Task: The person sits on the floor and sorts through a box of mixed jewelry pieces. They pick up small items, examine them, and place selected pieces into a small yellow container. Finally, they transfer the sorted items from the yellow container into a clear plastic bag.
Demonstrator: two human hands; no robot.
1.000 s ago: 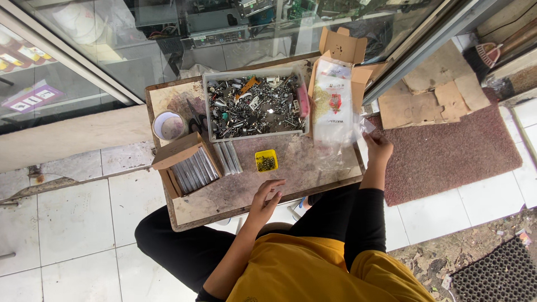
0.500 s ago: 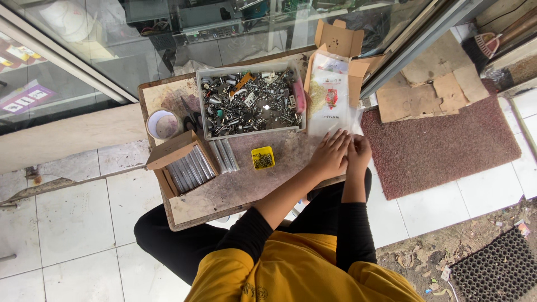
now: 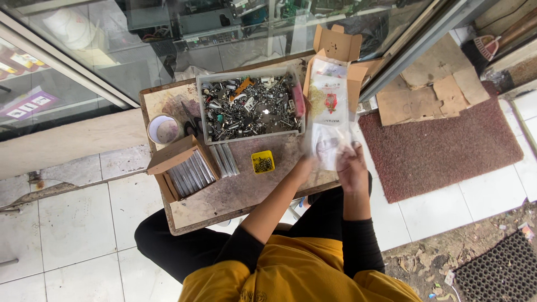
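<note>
Left hand: my left hand (image 3: pixel 305 166) is at the lower left edge of the clear plastic bag (image 3: pixel 326 120), fingers closed on its corner, as far as I can tell from above.
Right hand: my right hand (image 3: pixel 351 166) is at the bag's lower right edge, fingers curled against the plastic; part of the grip is hidden behind the bag.
Bag: it lies long and flat along the right end of the wooden board (image 3: pixel 235 190), with a red and white print in the middle and small bits showing through the plastic. Its top end reaches the open cardboard box (image 3: pixel 338 47) at the far right corner.
Tray: a grey tray (image 3: pixel 250 106) full of mixed metal bits sits just left of the bag, at the far side of the board.
Yellow dish: a small yellow dish (image 3: pixel 262 162) with dark little pieces stands near my left hand, in front of the tray.
Box of rods: a tilted brown box (image 3: pixel 182 168) holds a row of silver rods (image 3: pixel 222 160), some lying loose beside it.
Cup: a white cup (image 3: pixel 163 128) stands at the board's left corner, next to the tray.
Floor: a red mat (image 3: pixel 447 145) lies to my right, on white tiles.
</note>
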